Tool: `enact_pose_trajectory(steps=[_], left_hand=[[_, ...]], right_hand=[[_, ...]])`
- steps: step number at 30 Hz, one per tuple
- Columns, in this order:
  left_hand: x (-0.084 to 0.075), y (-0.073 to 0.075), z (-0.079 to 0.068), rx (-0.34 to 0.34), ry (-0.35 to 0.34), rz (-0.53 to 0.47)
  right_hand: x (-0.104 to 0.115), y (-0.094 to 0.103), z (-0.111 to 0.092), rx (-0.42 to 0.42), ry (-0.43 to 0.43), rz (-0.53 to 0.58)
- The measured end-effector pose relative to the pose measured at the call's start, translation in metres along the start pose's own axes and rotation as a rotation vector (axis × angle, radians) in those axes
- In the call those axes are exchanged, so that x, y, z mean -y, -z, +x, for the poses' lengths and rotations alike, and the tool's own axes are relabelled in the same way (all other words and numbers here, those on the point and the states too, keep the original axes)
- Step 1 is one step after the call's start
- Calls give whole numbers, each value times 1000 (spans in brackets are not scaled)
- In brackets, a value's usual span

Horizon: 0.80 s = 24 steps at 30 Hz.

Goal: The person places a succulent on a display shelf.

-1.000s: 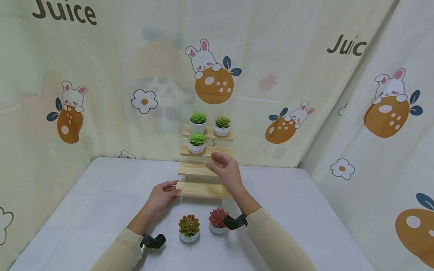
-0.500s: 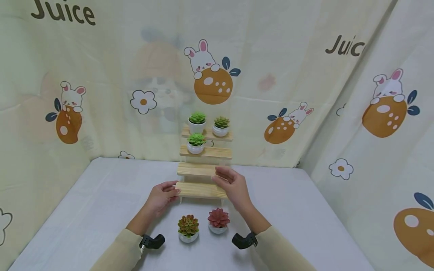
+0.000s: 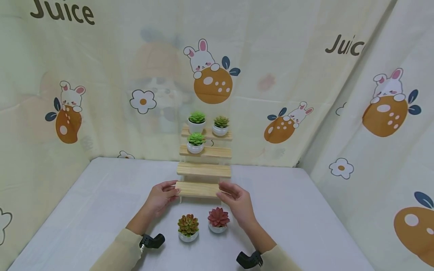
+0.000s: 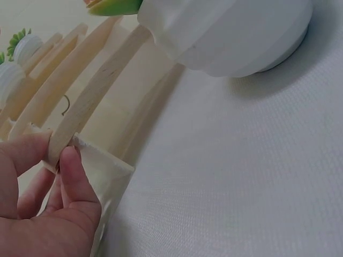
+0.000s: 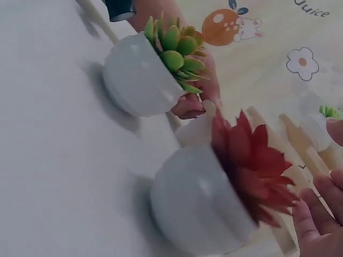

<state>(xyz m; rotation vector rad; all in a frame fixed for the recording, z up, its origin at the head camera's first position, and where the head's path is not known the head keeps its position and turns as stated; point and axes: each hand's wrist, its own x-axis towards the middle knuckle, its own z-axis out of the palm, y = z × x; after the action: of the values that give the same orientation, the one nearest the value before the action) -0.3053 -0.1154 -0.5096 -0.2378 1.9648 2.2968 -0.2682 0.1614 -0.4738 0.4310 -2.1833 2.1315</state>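
My left hand [image 3: 162, 197] pinches the left end of the lowest wooden step of a tiered display stand [image 3: 198, 189]. The left wrist view shows thumb and fingers on either side of that plank [image 4: 88, 104]. At the step's right end is my right hand [image 3: 240, 203]; in the right wrist view its fingers [image 5: 321, 195] are spread, with a gap to the thumb. In front of the stand are a red potted succulent [image 3: 218, 217] and a green-brown potted succulent [image 3: 188, 226], both in white pots.
Two green potted succulents [image 3: 196, 117] [image 3: 221, 122] stand on the top step, and another green succulent [image 3: 196, 139] on the step below, at its left. A white cloth covers the table [image 3: 125, 188]. A printed curtain [image 3: 251, 131] hangs behind and at the sides.
My right hand has come down and toward me, from beside the upper steps to the right end of the lowest step. My left hand stays on the left end.
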Motion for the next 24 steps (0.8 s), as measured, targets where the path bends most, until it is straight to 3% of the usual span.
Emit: enact_pose_trajectory(steps=[6,12,24], left_hand=[[-1,0,-1,1,2,-4],[-2,0,0,7,4,1],[-2,-1,-2,6,9,14]], right_hand=[[-11,4,-16,5,-71,-21],[-16,8,-30,25,-120,42],[-25,16,-54,162,-157,9]])
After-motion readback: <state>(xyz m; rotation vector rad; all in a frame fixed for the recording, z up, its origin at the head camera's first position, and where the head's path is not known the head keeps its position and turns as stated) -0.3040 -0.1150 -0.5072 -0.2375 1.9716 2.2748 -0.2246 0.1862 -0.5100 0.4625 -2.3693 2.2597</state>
